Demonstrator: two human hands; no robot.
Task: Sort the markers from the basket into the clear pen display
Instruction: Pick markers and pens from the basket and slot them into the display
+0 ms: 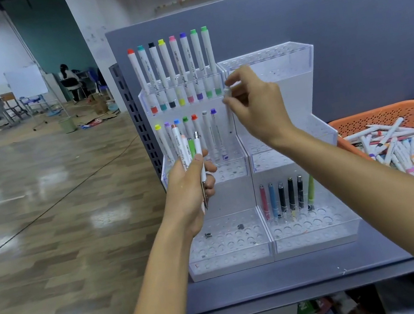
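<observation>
left hand (192, 187) grips markers (181, 144), right hand (257, 103) unclear

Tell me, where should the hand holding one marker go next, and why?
Probably the right hand should lower its pinched marker straight down into the free spot right of the rightmost purple-capped marker. The middle row holds seven markers, the top row eight, and the marker hangs just above that end.
</observation>
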